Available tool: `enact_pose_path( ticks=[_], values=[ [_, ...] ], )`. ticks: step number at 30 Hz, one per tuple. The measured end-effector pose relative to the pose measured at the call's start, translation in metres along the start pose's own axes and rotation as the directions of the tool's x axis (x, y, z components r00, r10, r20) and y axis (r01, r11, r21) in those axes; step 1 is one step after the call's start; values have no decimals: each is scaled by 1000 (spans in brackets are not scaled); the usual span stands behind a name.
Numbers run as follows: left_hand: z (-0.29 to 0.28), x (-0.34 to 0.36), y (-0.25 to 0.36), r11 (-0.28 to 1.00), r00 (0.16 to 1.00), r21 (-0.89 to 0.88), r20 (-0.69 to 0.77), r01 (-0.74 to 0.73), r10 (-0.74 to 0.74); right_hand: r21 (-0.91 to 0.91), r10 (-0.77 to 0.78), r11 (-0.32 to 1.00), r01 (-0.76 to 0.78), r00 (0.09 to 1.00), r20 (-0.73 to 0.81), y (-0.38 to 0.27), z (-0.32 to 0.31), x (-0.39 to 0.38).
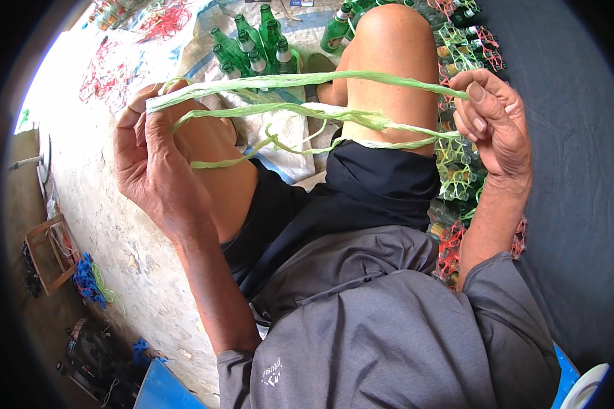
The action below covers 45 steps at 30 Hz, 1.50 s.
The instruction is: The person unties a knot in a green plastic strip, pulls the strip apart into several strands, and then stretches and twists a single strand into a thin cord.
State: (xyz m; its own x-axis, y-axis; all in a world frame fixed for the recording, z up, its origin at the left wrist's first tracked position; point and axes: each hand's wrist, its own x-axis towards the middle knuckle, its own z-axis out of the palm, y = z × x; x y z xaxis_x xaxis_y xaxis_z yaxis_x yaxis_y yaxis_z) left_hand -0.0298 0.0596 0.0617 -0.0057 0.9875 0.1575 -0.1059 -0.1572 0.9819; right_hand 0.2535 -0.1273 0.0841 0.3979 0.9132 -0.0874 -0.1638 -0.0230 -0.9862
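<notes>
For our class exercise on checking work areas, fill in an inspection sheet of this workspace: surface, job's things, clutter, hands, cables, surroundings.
Surface: pale, stained floor; white woven sheet beneath the bottles.
Job's things: pale-green cord stretched between the hands, a loose tail hanging; green bottles clustered beyond.
Clutter: loose red cord, blue bundle.
Hands: left hand and right hand both pinch the cord.
Cables: nothing seen for certain.
Surroundings: netted bottles beside a dark surface at right; wooden frame at left.
</notes>
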Motion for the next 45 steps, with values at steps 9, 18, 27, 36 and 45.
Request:
enact_pose_path(
  ticks=[9, 18, 27, 36, 45],
  values=[
    [-3, 2, -2, 982, 998, -181, 34, 55, -50, -57, 78, 995, -80, 997, -25, 10, -1, -1],
    [-4, 3, -3, 974, 991, -228, 130, 21, 9, -113, 96, 988, -102, 994, -59, 15, -5, -5],
    [-3, 3, -5, 976, 977, -219, 211, 9, 38, -109, 169, 979, -174, 984, -50, 14, -9, -11],
    [-1, 5, -3, 987, 984, -159, 176, 33, -5, -88, 189, 978, -191, 981, -36, 15, -7, -10],
    [-5, 2, 3, 985, 970, -102, 214, 143, -118, -9, 124, 992, -125, 988, -86, 15, -10, -9]
  ],
)
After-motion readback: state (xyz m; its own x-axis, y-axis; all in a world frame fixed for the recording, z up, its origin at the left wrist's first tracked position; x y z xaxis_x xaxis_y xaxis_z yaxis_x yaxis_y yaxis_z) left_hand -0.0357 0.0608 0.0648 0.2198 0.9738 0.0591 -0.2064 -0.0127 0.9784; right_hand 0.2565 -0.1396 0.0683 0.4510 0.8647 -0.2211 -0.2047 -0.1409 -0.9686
